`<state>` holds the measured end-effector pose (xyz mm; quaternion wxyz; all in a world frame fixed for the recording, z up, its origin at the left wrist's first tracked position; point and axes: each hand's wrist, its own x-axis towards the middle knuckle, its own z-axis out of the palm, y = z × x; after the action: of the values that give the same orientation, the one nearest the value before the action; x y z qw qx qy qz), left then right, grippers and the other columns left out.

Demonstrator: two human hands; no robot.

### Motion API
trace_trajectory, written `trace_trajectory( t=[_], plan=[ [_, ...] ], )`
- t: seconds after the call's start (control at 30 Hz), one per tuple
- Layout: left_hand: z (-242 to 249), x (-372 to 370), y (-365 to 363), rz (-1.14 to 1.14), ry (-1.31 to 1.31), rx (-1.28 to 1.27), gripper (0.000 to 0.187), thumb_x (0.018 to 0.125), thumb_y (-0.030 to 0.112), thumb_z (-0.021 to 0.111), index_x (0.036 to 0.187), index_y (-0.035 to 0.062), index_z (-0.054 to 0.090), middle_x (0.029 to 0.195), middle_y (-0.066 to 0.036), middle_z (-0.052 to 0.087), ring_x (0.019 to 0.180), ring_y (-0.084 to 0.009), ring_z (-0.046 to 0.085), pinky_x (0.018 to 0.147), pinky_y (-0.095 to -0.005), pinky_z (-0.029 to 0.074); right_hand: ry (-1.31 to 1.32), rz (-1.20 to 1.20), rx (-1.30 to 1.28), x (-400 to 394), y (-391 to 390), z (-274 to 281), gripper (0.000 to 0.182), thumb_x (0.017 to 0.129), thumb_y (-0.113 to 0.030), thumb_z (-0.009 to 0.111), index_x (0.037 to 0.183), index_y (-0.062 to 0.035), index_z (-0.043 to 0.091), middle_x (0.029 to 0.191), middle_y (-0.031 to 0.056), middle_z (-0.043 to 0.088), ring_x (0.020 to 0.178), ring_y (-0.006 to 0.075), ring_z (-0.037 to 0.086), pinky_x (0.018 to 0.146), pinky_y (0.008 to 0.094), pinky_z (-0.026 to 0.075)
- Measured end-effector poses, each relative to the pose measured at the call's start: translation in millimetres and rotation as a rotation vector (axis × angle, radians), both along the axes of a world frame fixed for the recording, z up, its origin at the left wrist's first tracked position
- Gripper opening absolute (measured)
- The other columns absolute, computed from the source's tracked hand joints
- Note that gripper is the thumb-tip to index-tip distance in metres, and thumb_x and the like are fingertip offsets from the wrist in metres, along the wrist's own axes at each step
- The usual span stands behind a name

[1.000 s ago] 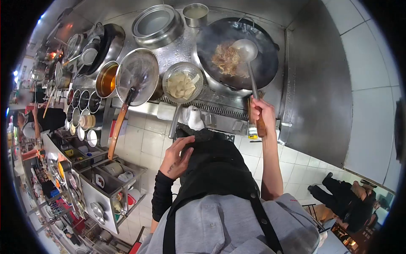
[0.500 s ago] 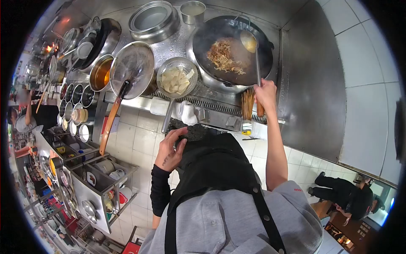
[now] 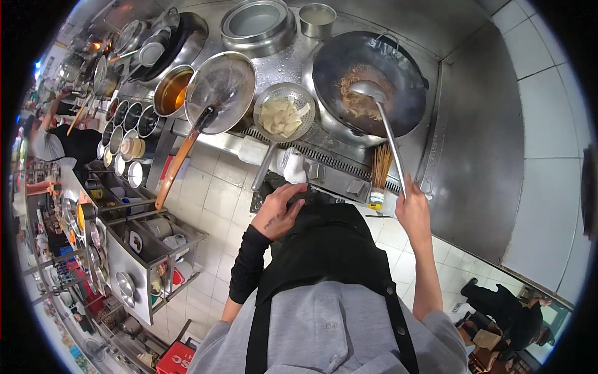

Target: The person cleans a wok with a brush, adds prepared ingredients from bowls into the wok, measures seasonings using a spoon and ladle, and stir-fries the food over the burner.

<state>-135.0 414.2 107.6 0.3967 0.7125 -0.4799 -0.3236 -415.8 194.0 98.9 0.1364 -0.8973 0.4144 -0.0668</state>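
My right hand (image 3: 413,210) is closed around the handle end of a metal ladle (image 3: 387,124). The ladle's bowl is down in a large dark wok (image 3: 402,68), over a heap of brown, noodle-like food (image 3: 350,100); haze blurs part of it. In front of my black apron (image 3: 324,249), my left hand (image 3: 278,212) hovers with thumb and fingers apart, nothing seen in it. Nearest to that hand are a white cloth (image 3: 291,167) on the stove edge and the handle of a perforated strainer (image 3: 306,128) holding pale flat slices (image 3: 281,117).
A mesh skimmer (image 3: 221,84) with a wooden handle lies over a pot of amber liquid (image 3: 171,90). Thin sticks (image 3: 381,167) stand at the stove's front edge. Seasoning pots (image 3: 148,121) line the left. One person (image 3: 71,142) is at far left, another (image 3: 514,311) at lower right.
The ladle's bowl has swung from the wok's far right rim down into the food, now turned over. My right hand has drawn back toward me. The view has shifted slightly.
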Motion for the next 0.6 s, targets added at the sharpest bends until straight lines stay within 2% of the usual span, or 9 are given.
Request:
trace_trajectory(
  t=[0.03,0.1,0.17,0.27,0.3,0.4,0.5,0.6],
  plan=[
    [-1.0,-0.7,-1.0,-0.009,-0.008,-0.005,0.032,0.094,0.005,0.064,0.125,0.0009,0.062,0.115,-0.018,0.068,0.106,-0.0395,0.066,0.091,-0.0421,0.054,-0.057,-0.007,-0.021,-4.9,8.8,8.9,0.056,0.084,0.003,0.058,0.139,0.0078,0.052,0.107,0.0306,0.067,0.088,0.0473,0.068,0.079,0.0498,0.057],
    [-4.3,-1.4,-5.5,-0.028,-0.030,-0.022,0.032,0.094,0.005,0.064,0.125,0.0008,0.062,0.115,-0.019,0.068,0.105,-0.0399,0.066,0.090,-0.0423,0.054,-0.053,-0.057,0.160,-9.8,16.5,47.2,0.054,0.083,0.005,0.058,0.136,0.0085,0.055,0.106,0.0299,0.068,0.089,0.0464,0.068,0.081,0.0488,0.056],
    [-5.7,-2.2,-12.3,-0.069,-0.002,0.000,0.032,0.095,0.006,0.063,0.127,0.0019,0.062,0.116,-0.018,0.068,0.105,-0.0374,0.067,0.088,-0.0405,0.054,-0.049,-0.121,0.350,-10.4,15.8,56.3,0.050,0.081,0.005,0.059,0.131,0.0097,0.058,0.103,0.0291,0.069,0.092,0.0463,0.067,0.083,0.0489,0.055],
    [-5.3,-5.6,-23.6,-0.131,-0.016,-0.006,0.033,0.096,0.006,0.063,0.128,0.0024,0.062,0.117,-0.018,0.068,0.105,-0.0372,0.067,0.088,-0.0403,0.054,-0.140,-0.110,0.248,-7.6,8.0,-15.0,0.050,0.082,0.004,0.060,0.132,0.0094,0.057,0.103,0.0302,0.069,0.093,0.0468,0.067,0.084,0.0492,0.054],
    [-4.9,-7.4,-26.6,-0.152,-0.030,-0.014,0.033,0.096,0.006,0.063,0.129,0.0025,0.062,0.117,-0.018,0.068,0.105,-0.0376,0.067,0.088,-0.0407,0.054,-0.170,-0.085,0.073,-3.9,6.9,-40.9,0.049,0.084,0.002,0.060,0.132,0.0094,0.058,0.101,0.0311,0.068,0.090,0.0471,0.067,0.082,0.0493,0.053],
    [-0.1,-11.5,-29.0,-0.141,-0.045,-0.091,0.033,0.096,0.006,0.063,0.129,0.0024,0.062,0.118,-0.018,0.068,0.106,-0.0383,0.067,0.088,-0.0409,0.054,-0.224,-0.317,0.173,22.4,0.8,-43.9,0.047,0.085,-0.002,0.061,0.130,0.0115,0.057,0.087,0.0339,0.066,0.081,0.0480,0.069,0.073,0.0511,0.053],
    [1.5,-9.6,-24.6,-0.144,-0.013,-0.045,0.033,0.096,0.006,0.063,0.129,0.0026,0.062,0.118,-0.018,0.069,0.107,-0.0378,0.067,0.089,-0.0406,0.054,-0.289,-0.403,0.066,38.6,-18.5,-51.0,0.040,0.084,-0.001,0.059,0.122,0.0125,0.060,0.078,0.0344,0.064,0.078,0.0499,0.068,0.070,0.0532,0.053],
    [5.7,-10.2,-18.2,-0.127,0.009,0.054,0.034,0.096,0.006,0.063,0.130,0.0029,0.061,0.118,-0.018,0.069,0.109,-0.0368,0.067,0.089,-0.0398,0.054,-0.365,-0.409,0.029,56.3,-46.0,-71.2,0.029,0.084,-0.001,0.058,0.110,0.0107,0.063,0.073,0.0302,0.066,0.066,0.0436,0.070,0.060,0.0498,0.054]
  ],
)
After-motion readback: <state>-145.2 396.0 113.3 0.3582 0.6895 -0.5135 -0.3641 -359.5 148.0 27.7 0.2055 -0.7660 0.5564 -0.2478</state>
